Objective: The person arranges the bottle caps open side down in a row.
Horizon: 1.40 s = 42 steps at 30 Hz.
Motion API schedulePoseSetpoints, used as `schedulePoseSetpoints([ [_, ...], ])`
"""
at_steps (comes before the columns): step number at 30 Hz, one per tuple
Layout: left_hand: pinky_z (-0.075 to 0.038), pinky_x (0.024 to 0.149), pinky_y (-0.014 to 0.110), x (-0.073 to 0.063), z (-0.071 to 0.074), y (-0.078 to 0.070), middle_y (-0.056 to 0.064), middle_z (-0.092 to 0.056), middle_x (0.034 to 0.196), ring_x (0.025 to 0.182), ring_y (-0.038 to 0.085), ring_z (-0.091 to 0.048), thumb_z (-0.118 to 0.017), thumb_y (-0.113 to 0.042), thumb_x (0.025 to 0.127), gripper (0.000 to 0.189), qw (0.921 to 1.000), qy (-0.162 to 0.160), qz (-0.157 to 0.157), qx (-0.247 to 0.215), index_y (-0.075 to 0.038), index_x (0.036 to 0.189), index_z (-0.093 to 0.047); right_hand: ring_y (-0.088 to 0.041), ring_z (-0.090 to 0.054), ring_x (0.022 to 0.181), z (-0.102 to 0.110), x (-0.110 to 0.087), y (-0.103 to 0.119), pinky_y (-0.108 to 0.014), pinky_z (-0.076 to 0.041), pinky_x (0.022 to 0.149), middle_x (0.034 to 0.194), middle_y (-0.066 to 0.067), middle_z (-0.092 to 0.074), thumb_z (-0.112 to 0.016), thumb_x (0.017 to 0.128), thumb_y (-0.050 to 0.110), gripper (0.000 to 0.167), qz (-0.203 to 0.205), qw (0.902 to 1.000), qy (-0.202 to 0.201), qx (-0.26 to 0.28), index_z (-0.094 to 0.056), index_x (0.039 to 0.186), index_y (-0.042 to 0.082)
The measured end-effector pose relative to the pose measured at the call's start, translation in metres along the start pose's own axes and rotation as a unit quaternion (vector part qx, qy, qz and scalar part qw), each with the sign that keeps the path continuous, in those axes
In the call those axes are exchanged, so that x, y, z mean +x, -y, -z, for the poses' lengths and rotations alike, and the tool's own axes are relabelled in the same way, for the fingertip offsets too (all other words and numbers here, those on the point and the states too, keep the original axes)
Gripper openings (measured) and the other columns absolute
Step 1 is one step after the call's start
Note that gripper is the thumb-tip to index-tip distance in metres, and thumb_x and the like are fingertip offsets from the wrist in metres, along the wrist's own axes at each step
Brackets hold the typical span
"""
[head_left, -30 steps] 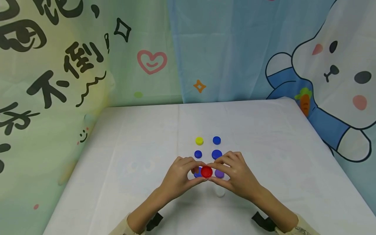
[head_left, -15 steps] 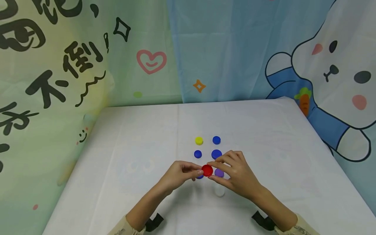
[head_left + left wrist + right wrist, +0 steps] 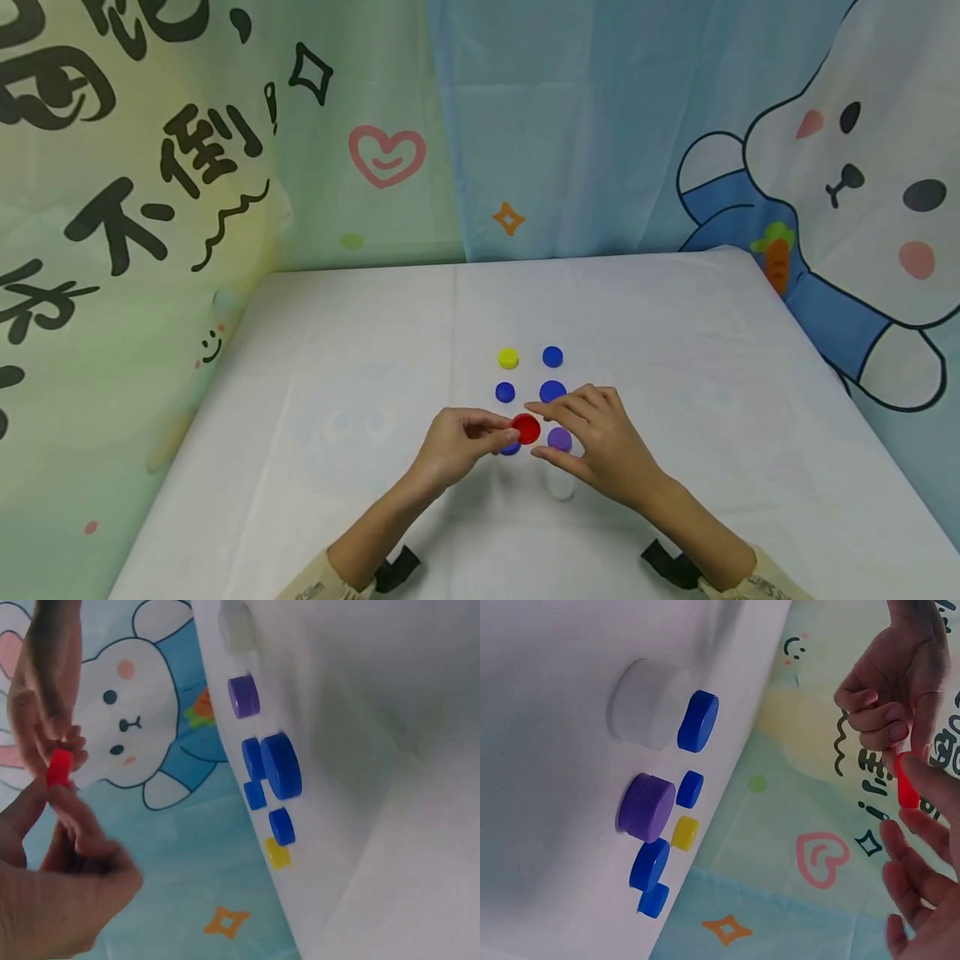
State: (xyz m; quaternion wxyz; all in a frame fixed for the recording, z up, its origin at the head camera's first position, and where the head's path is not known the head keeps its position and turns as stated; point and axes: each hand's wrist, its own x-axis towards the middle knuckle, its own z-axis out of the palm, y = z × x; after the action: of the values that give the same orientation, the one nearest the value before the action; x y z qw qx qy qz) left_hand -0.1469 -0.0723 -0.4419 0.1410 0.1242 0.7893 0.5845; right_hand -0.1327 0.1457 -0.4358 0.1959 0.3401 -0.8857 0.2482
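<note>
A red bottle cap is held up over the table, pinched at its left edge between the thumb and fingers of my left hand. My right hand is just right of it, thumb and index finger spread above and below the cap. In the left wrist view the red cap appears edge-on at the left fingertips. Under the hands, a blue cap is partly hidden behind the left fingers, and a purple cap lies by the right thumb.
Farther back stand a yellow cap and several blue caps, one of them at the back right. A white cap sits nearest the body. A white cloth covers the table; printed curtains rise behind and beside it.
Both hands pinched the red cap at first. The left hand shifted its grip to the cap's left edge, then the right fingers parted from it. The cap moved slightly up and left.
</note>
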Motion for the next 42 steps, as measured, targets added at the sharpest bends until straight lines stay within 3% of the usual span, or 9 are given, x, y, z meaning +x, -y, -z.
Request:
schedulePoseSetpoints([
  [3,-0.046,0.057,0.025,0.000,0.001,0.000,-0.009,-0.063,0.072,0.067,0.008,-0.055,-0.074,-0.026,0.079,0.019,0.9871,-0.060,-0.116,0.093,-0.011,0.091,-0.074,-0.011,-0.047,0.090,0.000,0.000,0.001,-0.037,-0.035,0.079,0.091,0.009,-0.061,-0.074,0.076,0.041,0.052,-0.060,0.9949,0.029,0.075,-0.062,0.119,0.015],
  [5,-0.043,0.057,0.022,-0.001,0.002,0.001,-0.010,-0.060,0.071,0.067,0.007,-0.052,-0.075,-0.023,0.078,0.019,0.9602,-0.098,-0.207,0.160,-0.010,0.091,-0.074,-0.011,-0.048,0.090,0.001,0.001,0.002,-0.037,-0.038,0.076,0.089,0.013,-0.060,-0.075,0.076,0.035,0.048,-0.110,0.9830,0.051,0.137,-0.062,0.119,0.017],
  [10,-0.042,0.069,0.022,-0.001,0.009,0.000,-0.004,-0.064,0.079,0.074,0.008,-0.056,-0.076,-0.021,0.076,0.022,0.8563,-0.132,-0.409,0.286,-0.009,0.095,-0.073,-0.016,-0.052,0.088,0.005,0.002,0.000,-0.036,-0.041,0.073,0.088,0.011,-0.059,-0.066,0.086,0.027,0.028,-0.205,0.9362,0.104,0.266,-0.066,0.113,0.019],
  [13,-0.041,0.073,0.024,-0.002,0.013,-0.004,-0.002,-0.065,0.082,0.077,0.010,-0.058,-0.075,-0.020,0.078,0.022,0.8041,-0.126,-0.482,0.324,-0.009,0.097,-0.072,-0.020,-0.050,0.087,0.007,0.003,0.000,-0.034,-0.040,0.070,0.087,0.005,-0.060,-0.061,0.089,0.026,0.022,-0.229,0.9100,0.132,0.320,-0.067,0.110,0.020],
  [18,-0.041,0.075,0.026,-0.003,0.015,-0.008,-0.002,-0.066,0.082,0.075,0.009,-0.057,-0.074,-0.019,0.079,0.022,0.7718,-0.117,-0.523,0.342,-0.008,0.098,-0.072,-0.021,-0.049,0.084,0.005,0.003,0.000,-0.031,-0.039,0.064,0.085,-0.001,-0.060,-0.061,0.090,0.024,0.018,-0.226,0.8966,0.143,0.353,-0.069,0.106,0.022],
  [22,-0.041,0.075,0.027,-0.003,0.014,-0.008,-0.002,-0.066,0.084,0.077,0.010,-0.058,-0.075,-0.021,0.078,0.026,0.7738,-0.119,-0.518,0.345,-0.008,0.101,-0.072,-0.019,-0.051,0.083,0.003,0.002,0.000,-0.031,-0.039,0.066,0.084,0.002,-0.060,-0.065,0.086,0.023,0.018,-0.231,0.9034,0.112,0.344,-0.070,0.103,0.021],
  [29,-0.039,0.076,0.025,-0.004,0.008,0.000,-0.002,-0.064,0.088,0.085,0.011,-0.055,-0.074,-0.037,0.076,0.039,0.8421,-0.119,-0.438,0.291,-0.009,0.104,-0.070,-0.013,-0.052,0.082,0.000,0.001,0.007,-0.032,-0.043,0.070,0.085,0.007,-0.060,-0.075,0.077,0.024,0.028,-0.207,0.9391,0.036,0.272,-0.070,0.105,0.022],
  [32,-0.039,0.075,0.024,-0.006,0.006,0.006,-0.002,-0.063,0.086,0.084,0.010,-0.053,-0.074,-0.036,0.077,0.035,0.8610,-0.114,-0.414,0.273,-0.010,0.100,-0.071,-0.011,-0.050,0.080,-0.003,-0.001,0.009,-0.029,-0.042,0.067,0.084,0.007,-0.060,-0.077,0.076,0.027,0.031,-0.188,0.9483,0.027,0.254,-0.069,0.106,0.024],
  [42,-0.037,0.070,0.024,-0.010,0.002,0.032,-0.009,-0.061,0.076,0.079,0.007,-0.049,-0.080,-0.036,0.070,0.030,0.8879,-0.049,-0.301,0.345,-0.015,0.089,-0.073,-0.006,-0.044,0.079,-0.036,-0.015,0.006,-0.033,-0.034,0.073,0.081,0.014,-0.057,-0.077,0.072,0.037,0.029,-0.110,0.9872,0.056,0.101,-0.072,0.096,0.021],
])
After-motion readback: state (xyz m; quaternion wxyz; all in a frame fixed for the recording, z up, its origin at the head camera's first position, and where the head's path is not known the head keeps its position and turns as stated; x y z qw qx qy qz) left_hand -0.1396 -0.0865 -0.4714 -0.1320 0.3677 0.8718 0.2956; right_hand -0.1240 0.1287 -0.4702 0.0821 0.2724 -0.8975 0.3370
